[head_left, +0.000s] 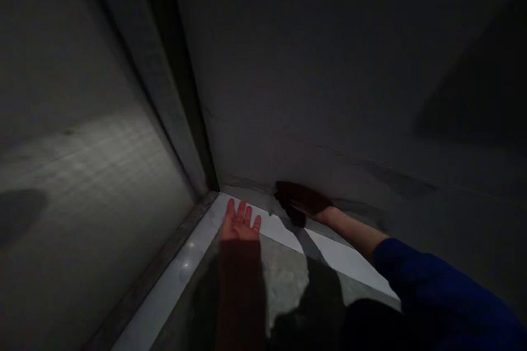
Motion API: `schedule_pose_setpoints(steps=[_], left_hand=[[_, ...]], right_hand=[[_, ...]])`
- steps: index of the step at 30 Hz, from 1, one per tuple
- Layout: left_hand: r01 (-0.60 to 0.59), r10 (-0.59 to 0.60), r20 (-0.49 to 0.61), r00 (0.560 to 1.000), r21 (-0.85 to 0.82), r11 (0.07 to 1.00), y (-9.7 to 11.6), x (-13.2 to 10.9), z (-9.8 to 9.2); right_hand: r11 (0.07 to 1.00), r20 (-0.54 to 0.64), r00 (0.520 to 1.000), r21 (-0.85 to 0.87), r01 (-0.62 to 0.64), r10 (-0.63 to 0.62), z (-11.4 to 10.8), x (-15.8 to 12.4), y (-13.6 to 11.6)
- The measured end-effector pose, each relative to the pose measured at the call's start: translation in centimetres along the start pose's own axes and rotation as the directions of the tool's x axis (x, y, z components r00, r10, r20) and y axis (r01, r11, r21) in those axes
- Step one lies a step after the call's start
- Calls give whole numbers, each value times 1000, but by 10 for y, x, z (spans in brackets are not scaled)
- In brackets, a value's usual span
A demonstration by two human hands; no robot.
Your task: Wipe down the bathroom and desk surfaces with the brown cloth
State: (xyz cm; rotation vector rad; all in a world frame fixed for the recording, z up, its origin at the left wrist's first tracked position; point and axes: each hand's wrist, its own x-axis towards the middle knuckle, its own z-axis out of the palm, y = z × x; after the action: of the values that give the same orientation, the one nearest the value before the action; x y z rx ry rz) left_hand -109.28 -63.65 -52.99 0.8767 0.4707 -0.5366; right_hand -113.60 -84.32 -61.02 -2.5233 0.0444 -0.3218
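Note:
My left hand (pixel 240 222) is stretched out with its fingers apart and holds nothing. It hovers over the white strip (pixel 275 229) that runs along the foot of the far wall (pixel 296 93). My right hand (pixel 302 200), on a blue-sleeved arm, reaches to the base of that wall beside the same strip. Deep shadow covers this hand, so its fingers are hard to make out. Whether it holds anything is unclear.
A lit side wall (pixel 102 159) rises on the left, with a dark vertical frame (pixel 181 71) near the corner. Another white strip (pixel 181 269) follows the left wall. Grey floor (pixel 284 269) with shadows lies between the strips.

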Motion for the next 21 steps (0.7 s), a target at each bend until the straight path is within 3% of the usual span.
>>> schedule_pose_setpoints(steps=[3, 5, 6, 8, 10, 11, 12, 14, 16, 17, 19, 21], left_hand=[[15, -17, 60, 998, 45, 999, -26, 10, 16], [70, -75, 79, 994, 63, 996, -49, 13, 33], [99, -106, 82, 991, 79, 992, -60, 13, 42], [127, -138, 85, 987, 127, 984, -81, 10, 57], [119, -138, 96, 986, 180, 976, -100, 6, 69], [111, -133, 102, 986, 199, 974, -109, 3, 73], [110, -134, 105, 985, 210, 971, -118, 1, 76], [116, -144, 107, 984, 229, 967, -137, -4, 78], [105, -144, 123, 982, 283, 953, -159, -11, 77], [89, -141, 138, 980, 324, 942, -170, -16, 76], [64, -144, 162, 976, 417, 907, -190, -25, 72], [73, -163, 148, 975, 481, 873, -205, -33, 71]], right_hand=[[966, -86, 992, -236, -107, 89, -95, -45, 21], [875, -226, 971, -450, -175, 78, -171, -69, 20], [788, -341, 939, -566, -242, 44, -206, -79, 16], [594, -576, 816, -675, -437, -54, -259, -99, 11], [479, -719, 685, -646, -594, -120, -277, -118, 17], [473, -746, 657, -620, -626, -108, -272, -128, 27], [488, -742, 667, -607, -628, -65, -257, -140, 42], [559, -634, 769, -611, -560, 77, -207, -165, 82], [667, -393, 892, -607, -433, 223, -145, -193, 124], [720, -262, 927, -585, -374, 268, -116, -207, 142], [783, -57, 946, -547, -298, 320, -72, -231, 168], [803, 37, 934, -523, -286, 356, -57, -250, 182]])
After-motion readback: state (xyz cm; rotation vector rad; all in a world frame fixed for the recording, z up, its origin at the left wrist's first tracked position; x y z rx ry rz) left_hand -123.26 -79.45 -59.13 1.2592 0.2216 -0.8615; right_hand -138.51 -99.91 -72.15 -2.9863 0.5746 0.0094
